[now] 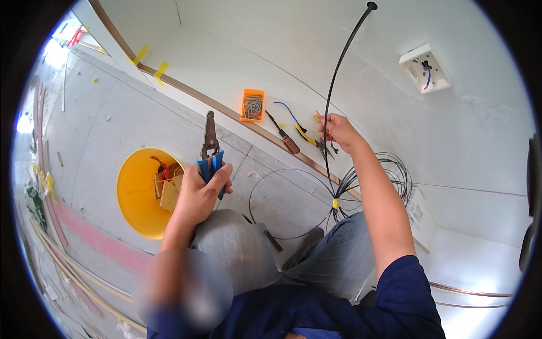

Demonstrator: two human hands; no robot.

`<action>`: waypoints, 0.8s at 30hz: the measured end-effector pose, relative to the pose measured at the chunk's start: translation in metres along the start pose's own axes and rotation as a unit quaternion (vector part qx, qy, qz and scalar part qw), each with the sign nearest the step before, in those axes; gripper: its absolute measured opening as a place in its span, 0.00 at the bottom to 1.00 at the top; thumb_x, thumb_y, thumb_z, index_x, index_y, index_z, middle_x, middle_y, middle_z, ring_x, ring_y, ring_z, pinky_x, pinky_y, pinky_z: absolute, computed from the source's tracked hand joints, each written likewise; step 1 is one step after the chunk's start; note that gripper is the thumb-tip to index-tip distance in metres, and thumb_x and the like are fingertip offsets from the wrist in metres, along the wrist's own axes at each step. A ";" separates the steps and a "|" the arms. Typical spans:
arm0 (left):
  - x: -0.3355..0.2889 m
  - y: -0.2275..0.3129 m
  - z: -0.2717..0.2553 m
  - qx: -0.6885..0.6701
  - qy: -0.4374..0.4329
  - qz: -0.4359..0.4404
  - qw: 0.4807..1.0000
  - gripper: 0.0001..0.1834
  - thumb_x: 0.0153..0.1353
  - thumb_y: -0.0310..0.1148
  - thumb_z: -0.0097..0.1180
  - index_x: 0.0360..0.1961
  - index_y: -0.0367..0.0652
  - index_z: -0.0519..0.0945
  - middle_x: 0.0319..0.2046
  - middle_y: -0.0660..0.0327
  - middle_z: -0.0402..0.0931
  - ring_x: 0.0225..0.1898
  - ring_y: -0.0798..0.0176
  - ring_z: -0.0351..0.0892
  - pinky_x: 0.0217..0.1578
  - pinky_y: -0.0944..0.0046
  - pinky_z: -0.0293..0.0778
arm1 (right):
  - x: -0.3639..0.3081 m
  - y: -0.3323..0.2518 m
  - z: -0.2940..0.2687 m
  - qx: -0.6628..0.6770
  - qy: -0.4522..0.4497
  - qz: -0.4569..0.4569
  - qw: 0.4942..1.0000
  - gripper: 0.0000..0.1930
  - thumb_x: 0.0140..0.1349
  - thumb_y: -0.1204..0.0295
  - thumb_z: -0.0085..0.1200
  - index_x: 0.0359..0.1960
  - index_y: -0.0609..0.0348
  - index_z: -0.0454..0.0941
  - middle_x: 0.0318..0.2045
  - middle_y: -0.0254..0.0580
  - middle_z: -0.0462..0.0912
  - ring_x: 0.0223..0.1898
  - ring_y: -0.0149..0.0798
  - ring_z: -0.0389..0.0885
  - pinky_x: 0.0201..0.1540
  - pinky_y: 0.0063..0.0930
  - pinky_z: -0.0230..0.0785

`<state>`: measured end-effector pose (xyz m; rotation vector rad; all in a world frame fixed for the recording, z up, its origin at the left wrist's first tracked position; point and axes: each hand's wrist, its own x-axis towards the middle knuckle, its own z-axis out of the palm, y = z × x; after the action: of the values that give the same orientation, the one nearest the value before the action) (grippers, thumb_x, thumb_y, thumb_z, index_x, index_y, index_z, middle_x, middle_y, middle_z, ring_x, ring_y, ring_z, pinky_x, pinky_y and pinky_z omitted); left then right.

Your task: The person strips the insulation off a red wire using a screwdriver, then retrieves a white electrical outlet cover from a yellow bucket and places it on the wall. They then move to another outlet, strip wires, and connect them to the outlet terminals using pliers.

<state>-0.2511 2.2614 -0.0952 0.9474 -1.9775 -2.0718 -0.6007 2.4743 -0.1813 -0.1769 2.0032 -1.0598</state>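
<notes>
My left hand (202,195) is closed round the blue handles of a wire stripper (210,138), its dark metal jaws pointing up above the grey floor. Over the white ledge, my right hand (341,134) has its fingers pinched together on what looks like a thin red wire (329,136), partly hidden by the fingers. A black cable (337,70) hangs from a hole in the white panel and passes just beside those fingers. Left of that hand lie yellow-and-black pliers (305,135), a screwdriver (289,142) with a reddish-brown handle and a short blue wire (286,108).
An orange box of screws (252,105) stands on the ledge. A coil of black cable (389,175), bound with yellow tape, lies near my right forearm. A yellow bucket (135,195) holding scraps stands at left. A white wall box (437,82) with wires sits upper right.
</notes>
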 end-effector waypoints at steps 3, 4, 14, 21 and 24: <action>-0.002 0.001 0.000 0.019 -0.011 -0.012 1.000 0.16 0.73 0.39 0.57 0.30 0.39 0.78 0.23 0.64 0.79 0.27 0.70 0.80 0.31 0.68 0.74 | 0.016 -0.009 0.007 0.099 -0.028 -0.056 0.993 0.13 0.74 0.66 0.56 0.54 0.61 0.78 0.40 0.37 0.84 0.37 0.30 0.83 0.42 0.25 0.77; -0.002 0.001 0.000 0.027 -0.021 -0.015 0.999 0.15 0.73 0.39 0.57 0.32 0.39 0.78 0.23 0.64 0.79 0.28 0.70 0.80 0.32 0.68 0.74 | 0.018 -0.010 0.007 0.131 -0.032 -0.087 0.987 0.14 0.75 0.66 0.56 0.55 0.62 0.77 0.42 0.38 0.84 0.38 0.30 0.84 0.46 0.25 0.79; 0.008 -0.004 0.012 0.047 -0.021 -0.031 0.998 0.20 0.72 0.43 0.58 0.26 0.38 0.78 0.21 0.64 0.78 0.25 0.70 0.80 0.30 0.67 0.73 | -0.025 0.007 0.017 -0.305 0.068 -0.193 0.930 0.13 0.63 0.61 0.66 0.36 0.57 0.84 0.27 0.39 0.82 0.29 0.39 0.78 0.38 0.31 0.74; 0.014 0.005 0.020 0.071 -0.043 -0.057 0.995 0.19 0.73 0.40 0.56 0.25 0.39 0.77 0.22 0.63 0.79 0.26 0.70 0.78 0.32 0.66 0.74 | -0.004 0.015 0.014 -0.346 -0.016 -0.155 0.925 0.14 0.59 0.58 0.67 0.36 0.56 0.86 0.25 0.38 0.83 0.29 0.37 0.79 0.38 0.31 0.73; 0.014 0.005 0.020 0.063 -0.035 -0.067 0.995 0.20 0.73 0.40 0.56 0.25 0.39 0.78 0.21 0.64 0.79 0.26 0.70 0.78 0.33 0.66 0.74 | 0.008 0.009 0.002 -0.264 -0.012 -0.130 0.956 0.13 0.60 0.63 0.66 0.38 0.59 0.87 0.25 0.38 0.84 0.31 0.34 0.81 0.39 0.29 0.74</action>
<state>-0.2740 2.2713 -0.0960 1.0717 -2.1600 -2.0963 -0.6019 2.4749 -0.1934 -0.7494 2.2437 -0.6437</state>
